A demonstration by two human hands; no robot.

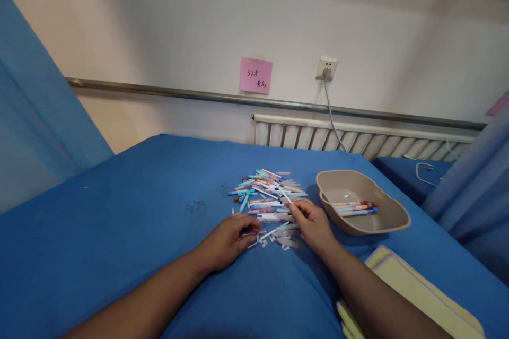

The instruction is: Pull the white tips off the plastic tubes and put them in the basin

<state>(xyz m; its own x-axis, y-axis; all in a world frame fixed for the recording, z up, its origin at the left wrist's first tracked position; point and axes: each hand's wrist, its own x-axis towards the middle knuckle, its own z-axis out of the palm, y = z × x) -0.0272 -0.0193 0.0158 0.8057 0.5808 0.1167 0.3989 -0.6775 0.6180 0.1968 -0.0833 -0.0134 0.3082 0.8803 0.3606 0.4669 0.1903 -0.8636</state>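
A loose pile of pens and pen parts [262,182] lies in the middle of the blue cloth, in white, light blue, pink and orange. My right hand [312,222], at the pile's right side, pinches a thin white pen refill [285,196] between thumb and fingertips, its far end pointing up and left. At the near left edge of the pile, my left hand [230,241] is curled with thumb and fingers close together. What lies between those fingers is too small to make out. Small white pieces [284,243] are scattered at the near end.
A beige basin [387,217] stands to the right, with several assembled pens [356,211] inside. Nearer me, a folded yellow cloth [417,288] lies under my right forearm. Behind the blue-covered table [139,190] are a radiator [298,132], a rail and a plugged-in socket [326,68].
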